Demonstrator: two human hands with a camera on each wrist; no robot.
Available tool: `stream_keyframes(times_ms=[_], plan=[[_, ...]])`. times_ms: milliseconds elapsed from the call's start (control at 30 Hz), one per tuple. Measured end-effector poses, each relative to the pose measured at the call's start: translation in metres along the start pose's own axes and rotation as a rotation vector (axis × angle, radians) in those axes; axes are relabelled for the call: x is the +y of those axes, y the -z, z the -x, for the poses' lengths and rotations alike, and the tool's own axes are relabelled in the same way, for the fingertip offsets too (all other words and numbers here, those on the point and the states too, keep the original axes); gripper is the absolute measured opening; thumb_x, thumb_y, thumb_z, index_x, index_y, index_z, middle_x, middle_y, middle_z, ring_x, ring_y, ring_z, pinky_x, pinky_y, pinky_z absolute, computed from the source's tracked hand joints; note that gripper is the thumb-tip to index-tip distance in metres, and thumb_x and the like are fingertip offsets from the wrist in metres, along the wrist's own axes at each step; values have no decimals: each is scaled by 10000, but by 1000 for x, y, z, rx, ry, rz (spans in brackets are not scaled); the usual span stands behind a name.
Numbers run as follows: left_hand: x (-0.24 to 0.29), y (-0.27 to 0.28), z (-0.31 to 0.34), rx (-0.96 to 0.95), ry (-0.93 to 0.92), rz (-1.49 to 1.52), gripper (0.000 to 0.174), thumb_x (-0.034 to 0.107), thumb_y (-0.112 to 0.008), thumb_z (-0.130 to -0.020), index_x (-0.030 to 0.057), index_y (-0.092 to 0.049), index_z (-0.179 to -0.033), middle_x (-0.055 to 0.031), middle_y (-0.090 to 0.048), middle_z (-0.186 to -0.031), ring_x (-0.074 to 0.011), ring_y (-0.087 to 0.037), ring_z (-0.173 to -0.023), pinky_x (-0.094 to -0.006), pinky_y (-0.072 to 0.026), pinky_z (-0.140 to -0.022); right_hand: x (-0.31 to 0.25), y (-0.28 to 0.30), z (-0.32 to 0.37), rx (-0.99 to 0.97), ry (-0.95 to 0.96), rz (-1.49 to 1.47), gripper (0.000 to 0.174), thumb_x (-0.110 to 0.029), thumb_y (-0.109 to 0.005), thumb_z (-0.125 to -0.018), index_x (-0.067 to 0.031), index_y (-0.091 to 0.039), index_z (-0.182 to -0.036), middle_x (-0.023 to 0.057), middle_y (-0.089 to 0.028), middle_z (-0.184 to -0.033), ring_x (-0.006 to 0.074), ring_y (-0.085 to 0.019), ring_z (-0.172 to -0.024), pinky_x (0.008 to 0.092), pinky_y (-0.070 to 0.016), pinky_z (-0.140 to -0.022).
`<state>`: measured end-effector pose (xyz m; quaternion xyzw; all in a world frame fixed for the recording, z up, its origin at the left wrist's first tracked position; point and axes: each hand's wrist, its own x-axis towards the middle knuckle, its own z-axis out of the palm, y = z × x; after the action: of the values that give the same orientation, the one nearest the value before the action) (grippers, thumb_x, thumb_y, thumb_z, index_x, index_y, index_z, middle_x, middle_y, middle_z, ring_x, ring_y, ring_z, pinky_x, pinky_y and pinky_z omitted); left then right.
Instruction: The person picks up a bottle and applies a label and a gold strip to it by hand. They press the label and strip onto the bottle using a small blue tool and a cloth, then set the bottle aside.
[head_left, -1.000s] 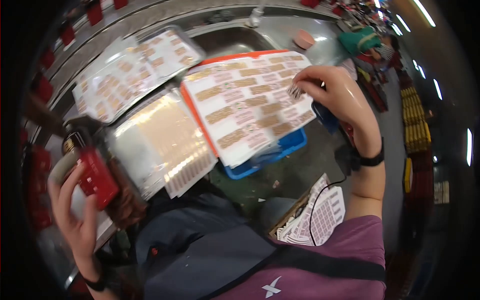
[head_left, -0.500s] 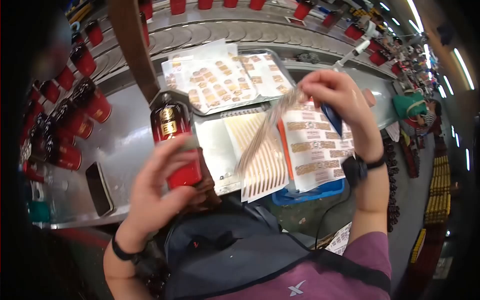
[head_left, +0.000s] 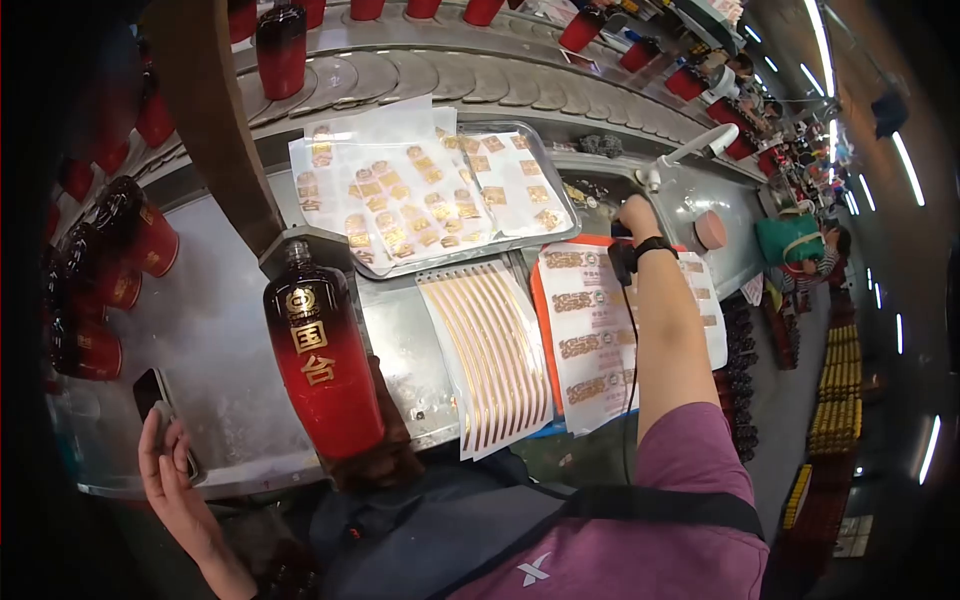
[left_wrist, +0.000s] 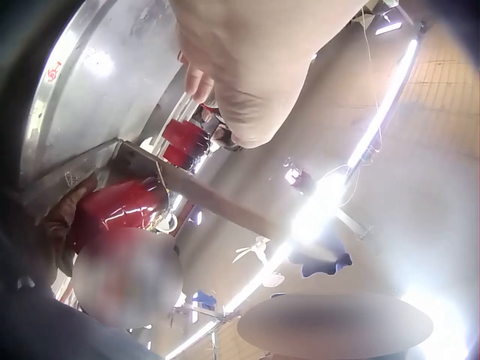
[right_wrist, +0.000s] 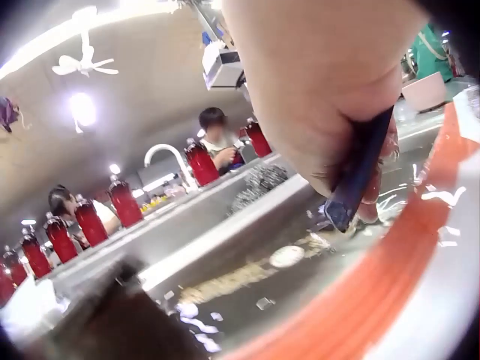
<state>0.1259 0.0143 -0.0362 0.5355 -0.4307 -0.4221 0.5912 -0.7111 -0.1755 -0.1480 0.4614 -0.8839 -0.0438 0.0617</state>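
Note:
My right hand reaches down at the sink basin, past the far edge of the decal sheets. In the right wrist view it grips a dark blue flat-bladed tool against the palm, and its fingertips are at the water. My left hand is raised by the table's front left edge with relaxed fingers, overlapping a phone. Between the hands, a red and black bottle with gold characters leans in a brown holder.
A metal tray holds sheets of gold decals. Nearer lies a sheet of gold stripes. A brown post rises behind the bottle. More red bottles stand at left and along the conveyor. A white faucet overhangs the sink.
My right hand passed over the decal sheets with a thin blurred strip, then went down to the sink; the strip no longer shows. My left hand moved off the bottle to the left.

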Motion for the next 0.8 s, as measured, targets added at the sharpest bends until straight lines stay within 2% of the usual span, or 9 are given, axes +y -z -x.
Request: stream_keyframes(times_ms=[133,267,333,400,533,633,700,733,800], plan=[[2,-15,-5,-62,-51,-177,381,81,-459,-998,-47,-527,-1351,-128,-553,-1358,-186,-572,-1134,-314,-452,-987,-39,105,24,1,175,-147,253,-255,-733,-749,-24,-747,-853,182,-723,-827,322,-713,-797,401,-554,-756],[25,-64,-12,-256,-159,-314,341,45,-494,-968,-39,-595,-1283,-98,-604,-1247,-146,-569,-1023,-275,-420,-984,-80,206,92,88,369,-295,220,-217,-695,-791,-53,-732,-933,144,-721,-795,319,-701,-756,389,-543,-703],[39,-86,-14,-462,-360,-438,348,94,-559,-931,-25,-616,-1254,-103,-626,-1227,-178,-576,-1024,-337,-403,-1010,-111,260,153,80,495,-384,190,-195,-663,-842,-29,-713,-921,130,-719,-783,282,-701,-718,357,-530,-668],[53,-107,-21,-615,-531,-548,389,174,-674,-855,0,-646,-1202,-149,-633,-1201,-289,-570,-1006,-406,-373,-1014,-137,291,207,42,600,-527,183,-163,-655,-875,-2,-687,-956,119,-720,-791,223,-704,-700,311,-516,-642],[78,-161,-28,-704,-786,-416,473,209,-755,-796,67,-650,-1235,-161,-595,-1273,-316,-544,-1092,-430,-355,-1021,-184,330,304,-36,817,-681,118,-104,-703,-873,-10,-681,-940,81,-679,-719,138,-662,-648,265,-490,-610],[83,-189,-24,-723,-751,-296,538,330,-730,-839,21,-626,-1268,-148,-581,-1302,-259,-526,-1196,-358,-368,-1046,-210,347,349,-47,988,-723,95,-81,-706,-848,-13,-682,-910,91,-666,-739,187,-658,-648,271,-494,-615],[78,-195,-21,-797,-590,-49,532,247,-799,-785,33,-638,-1245,-110,-630,-1199,-212,-559,-1105,-313,-417,-945,-221,352,368,-68,1033,-769,90,-76,-703,-845,-12,-683,-906,90,-667,-745,193,-657,-651,272,-497,-619],[79,-191,-22,-794,-583,-61,532,247,-799,-785,33,-638,-1245,-110,-630,-1199,-212,-559,-1105,-313,-417,-945,-226,355,376,-86,1045,-838,75,-33,-681,-839,17,-682,-896,86,-682,-763,160,-668,-687,254,-501,-636],[81,-182,-24,-1019,-477,-145,484,156,-842,-733,45,-674,-1173,-64,-669,-1059,-153,-579,-968,-298,-438,-841,-232,358,390,-112,1061,-913,66,11,-660,-834,47,-680,-885,83,-696,-780,128,-680,-722,237,-504,-652]])
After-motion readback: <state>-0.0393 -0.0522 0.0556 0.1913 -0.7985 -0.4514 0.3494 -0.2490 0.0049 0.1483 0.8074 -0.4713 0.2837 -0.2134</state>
